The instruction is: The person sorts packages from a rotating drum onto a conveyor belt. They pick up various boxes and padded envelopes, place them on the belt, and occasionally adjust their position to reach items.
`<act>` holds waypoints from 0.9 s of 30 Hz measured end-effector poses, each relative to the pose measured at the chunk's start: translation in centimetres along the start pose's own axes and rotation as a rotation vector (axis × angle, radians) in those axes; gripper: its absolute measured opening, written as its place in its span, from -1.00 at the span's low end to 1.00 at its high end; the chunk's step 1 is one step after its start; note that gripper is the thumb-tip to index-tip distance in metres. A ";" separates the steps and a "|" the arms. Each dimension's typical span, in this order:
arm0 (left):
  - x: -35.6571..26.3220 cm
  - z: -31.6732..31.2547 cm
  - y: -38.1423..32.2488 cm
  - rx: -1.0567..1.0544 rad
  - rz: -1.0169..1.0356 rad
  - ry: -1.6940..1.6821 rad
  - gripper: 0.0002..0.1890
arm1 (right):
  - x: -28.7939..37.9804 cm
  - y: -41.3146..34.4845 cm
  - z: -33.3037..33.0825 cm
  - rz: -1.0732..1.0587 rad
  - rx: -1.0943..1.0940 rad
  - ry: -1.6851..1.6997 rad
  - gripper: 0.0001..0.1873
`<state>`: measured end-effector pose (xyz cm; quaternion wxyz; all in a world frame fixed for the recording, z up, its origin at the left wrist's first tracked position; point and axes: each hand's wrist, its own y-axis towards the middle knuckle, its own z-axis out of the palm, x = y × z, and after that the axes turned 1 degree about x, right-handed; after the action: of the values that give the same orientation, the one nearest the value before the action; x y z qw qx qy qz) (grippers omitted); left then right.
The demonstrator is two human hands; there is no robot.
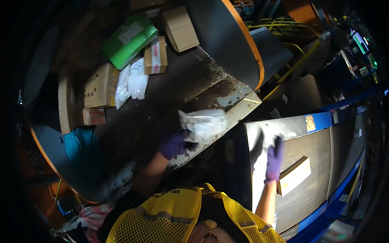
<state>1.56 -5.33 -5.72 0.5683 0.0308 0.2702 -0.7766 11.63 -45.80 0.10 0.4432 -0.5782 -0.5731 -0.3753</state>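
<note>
My left hand (175,145), in a purple glove, is at the lower left corner of a white plastic mailer (206,123) and appears to grip it. Motion blurs the mailer, which is over the worn metal lip (240,107) of a dark sorting chute. My right hand (274,161), gloved in purple too, is held over the pale near edge of a belt conveyor (313,191). Its fingers are extended, with nothing in them. Just right of that hand a narrow cardboard box (294,176) lies on the belt.
Left on the chute are a green package (130,41), cardboard boxes (101,86), white bubble-wrapped parcels (138,80) and a teal bag (80,142). A taller carton (180,29) stands farther back. A dark gap separates chute and conveyor. Yellow rails (299,62) rise beyond.
</note>
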 end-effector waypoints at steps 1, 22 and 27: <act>0.6 2.3 -0.6 0.000 0.023 0.141 -0.66 | 2.8 0.4 4.0 -0.001 0.169 0.178 -0.28; -26.2 -19.8 4.3 -0.810 0.534 2.415 -0.64 | 5.2 -5.2 -0.2 0.360 0.056 0.200 -0.45; -17.3 -13.1 1.6 -0.692 0.504 2.376 -0.56 | -3.8 -4.2 -5.9 0.447 -0.141 -0.052 -0.33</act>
<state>5.70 15.28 -11.40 0.0858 0.6086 0.7883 -0.0290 7.66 -52.83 -1.26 0.4590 -0.7298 -0.4141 -0.2921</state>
